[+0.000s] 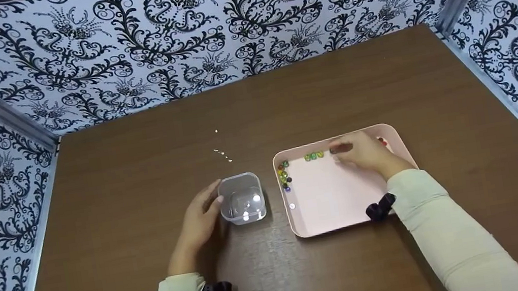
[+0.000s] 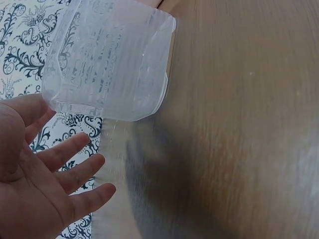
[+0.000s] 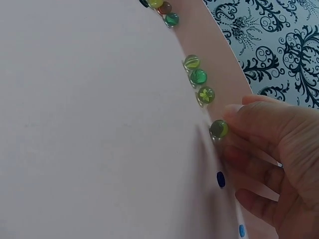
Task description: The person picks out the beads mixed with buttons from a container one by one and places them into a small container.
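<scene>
In the head view, my left hand (image 1: 200, 219) is at the left side of a clear square plastic container (image 1: 241, 198), thumb and forefinger touching its rim. The left wrist view shows the other fingers (image 2: 82, 172) spread, away from the container's wall. My right hand (image 1: 363, 153) reaches over the pink tray (image 1: 338, 226). Its thumb and forefinger pinch a dark green and yellow marble (image 3: 219, 129) at the tray's far wall; the forefinger's tip is partly hidden. Three green marbles (image 1: 313, 156) sit in a row just left of it.
More coloured marbles (image 1: 284, 175) line the tray's left side, with a white round piece (image 1: 292, 206) nearer the front. Small red pieces (image 1: 382, 141) lie in its far right corner. Patterned panels (image 1: 201, 36) border the brown table (image 1: 136, 148) behind and at both sides.
</scene>
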Motion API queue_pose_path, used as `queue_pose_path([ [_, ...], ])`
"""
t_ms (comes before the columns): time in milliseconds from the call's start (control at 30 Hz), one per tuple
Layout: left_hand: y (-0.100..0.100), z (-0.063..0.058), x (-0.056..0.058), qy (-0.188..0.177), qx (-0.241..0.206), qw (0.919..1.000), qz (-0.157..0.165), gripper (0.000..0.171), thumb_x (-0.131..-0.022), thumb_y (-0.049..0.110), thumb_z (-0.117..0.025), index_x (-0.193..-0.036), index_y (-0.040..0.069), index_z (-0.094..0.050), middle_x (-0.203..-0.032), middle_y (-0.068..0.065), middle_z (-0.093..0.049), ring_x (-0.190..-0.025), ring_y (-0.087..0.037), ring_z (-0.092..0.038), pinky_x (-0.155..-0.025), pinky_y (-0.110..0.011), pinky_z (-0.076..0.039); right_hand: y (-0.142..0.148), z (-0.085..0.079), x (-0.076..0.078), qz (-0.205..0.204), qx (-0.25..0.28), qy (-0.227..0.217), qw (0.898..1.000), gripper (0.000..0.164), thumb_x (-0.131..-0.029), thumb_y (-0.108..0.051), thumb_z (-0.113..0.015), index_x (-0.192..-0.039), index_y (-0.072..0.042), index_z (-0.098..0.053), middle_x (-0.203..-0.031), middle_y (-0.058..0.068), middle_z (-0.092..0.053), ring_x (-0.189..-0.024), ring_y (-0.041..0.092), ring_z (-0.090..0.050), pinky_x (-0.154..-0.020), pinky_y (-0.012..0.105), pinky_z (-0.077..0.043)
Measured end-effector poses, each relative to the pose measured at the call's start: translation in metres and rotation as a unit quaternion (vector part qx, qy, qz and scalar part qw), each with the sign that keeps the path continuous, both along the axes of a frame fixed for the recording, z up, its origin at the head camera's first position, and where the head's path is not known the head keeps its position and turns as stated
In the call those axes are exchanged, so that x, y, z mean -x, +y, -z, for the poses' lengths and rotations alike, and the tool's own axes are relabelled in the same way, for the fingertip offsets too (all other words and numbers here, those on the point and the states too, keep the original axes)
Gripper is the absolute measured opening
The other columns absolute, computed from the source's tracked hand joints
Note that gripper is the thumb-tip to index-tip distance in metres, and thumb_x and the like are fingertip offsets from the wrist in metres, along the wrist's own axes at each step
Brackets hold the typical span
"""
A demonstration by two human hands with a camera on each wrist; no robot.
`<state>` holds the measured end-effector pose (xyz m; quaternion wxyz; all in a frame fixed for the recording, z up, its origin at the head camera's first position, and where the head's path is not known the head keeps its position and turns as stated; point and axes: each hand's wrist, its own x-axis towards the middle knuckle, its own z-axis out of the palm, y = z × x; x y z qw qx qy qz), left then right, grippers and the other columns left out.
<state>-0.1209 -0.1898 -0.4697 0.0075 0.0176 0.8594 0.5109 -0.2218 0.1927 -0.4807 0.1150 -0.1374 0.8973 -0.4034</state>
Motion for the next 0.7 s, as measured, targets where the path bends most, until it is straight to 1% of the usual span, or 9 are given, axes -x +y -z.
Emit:
queue_pose_path([
  [67,0.0002,-0.0002,0.0000,-0.001,0.001,1.0000,-0.001,0.040,-0.095,0.006,-0.057,-0.134,0.000,-0.055,-0.138,-0.023,-0.051,-0.134,-0.038,-0.041,-0.114,-0.049,-0.027,-0.0004,-0.0002,0.0000,-0.004,-0.008,0.002,1.000,0.030,-0.087,-0.004,-0.066,-0.117,-0.001,-0.069,-0.120,0.019,-0.065,-0.115,0.033,-0.055,-0.099,0.045,-0.043],
  [133,0.0005,-0.0008,-0.0001,-0.001,0.003,1.0000,-0.002,0.040,-0.095,0.006,-0.057,-0.134,0.000,-0.055,-0.138,-0.023,-0.051,-0.134,-0.038,-0.040,-0.114,-0.049,-0.027,-0.0004,0.0001,0.0004,-0.008,-0.014,0.002,1.000,0.031,-0.086,-0.003,-0.065,-0.117,-0.001,-0.068,-0.118,0.019,-0.065,-0.110,0.032,-0.055,-0.094,0.043,-0.045],
  [267,0.0010,-0.0024,-0.0006,-0.003,0.010,0.9999,-0.002,0.040,-0.095,0.007,-0.057,-0.134,0.000,-0.055,-0.138,-0.023,-0.051,-0.134,-0.039,-0.040,-0.114,-0.050,-0.026,-0.0007,-0.0006,0.0016,-0.018,-0.031,0.007,0.999,0.032,-0.085,-0.003,-0.063,-0.116,-0.001,-0.069,-0.115,0.018,-0.066,-0.103,0.029,-0.055,-0.089,0.040,-0.045],
  [300,0.0010,-0.0026,-0.0008,-0.004,0.010,0.9999,-0.001,0.040,-0.095,0.007,-0.056,-0.134,0.000,-0.055,-0.138,-0.023,-0.051,-0.134,-0.039,-0.040,-0.114,-0.050,-0.026,-0.0010,-0.0009,0.0017,-0.019,-0.037,0.009,0.999,0.032,-0.084,-0.003,-0.064,-0.116,-0.002,-0.069,-0.115,0.017,-0.066,-0.103,0.029,-0.055,-0.089,0.041,-0.045],
  [400,0.0009,-0.0023,-0.0008,-0.004,0.010,0.9999,-0.001,0.040,-0.095,0.007,-0.056,-0.134,0.000,-0.055,-0.138,-0.023,-0.051,-0.133,-0.038,-0.041,-0.114,-0.050,-0.027,-0.0023,-0.0026,0.0020,-0.023,-0.059,0.023,0.998,0.031,-0.084,-0.006,-0.065,-0.115,-0.004,-0.071,-0.116,0.015,-0.067,-0.109,0.030,-0.057,-0.095,0.044,-0.045],
  [500,0.0008,-0.0021,-0.0006,-0.003,0.007,1.0000,0.001,0.040,-0.095,0.007,-0.056,-0.134,0.000,-0.055,-0.138,-0.023,-0.051,-0.133,-0.038,-0.041,-0.114,-0.049,-0.027,-0.0037,-0.0043,0.0020,-0.022,-0.081,0.037,0.996,0.032,-0.083,-0.008,-0.067,-0.115,-0.007,-0.071,-0.117,0.013,-0.068,-0.112,0.031,-0.058,-0.098,0.046,-0.045],
  [700,0.0007,-0.0016,-0.0003,0.002,0.006,1.0000,0.003,0.039,-0.095,0.007,-0.056,-0.133,0.000,-0.056,-0.138,-0.023,-0.051,-0.133,-0.038,-0.042,-0.113,-0.049,-0.028,-0.0056,-0.0041,0.0023,-0.032,-0.110,0.062,0.991,0.034,-0.081,-0.007,-0.065,-0.115,-0.009,-0.072,-0.115,0.012,-0.069,-0.107,0.030,-0.061,-0.094,0.046,-0.047],
])
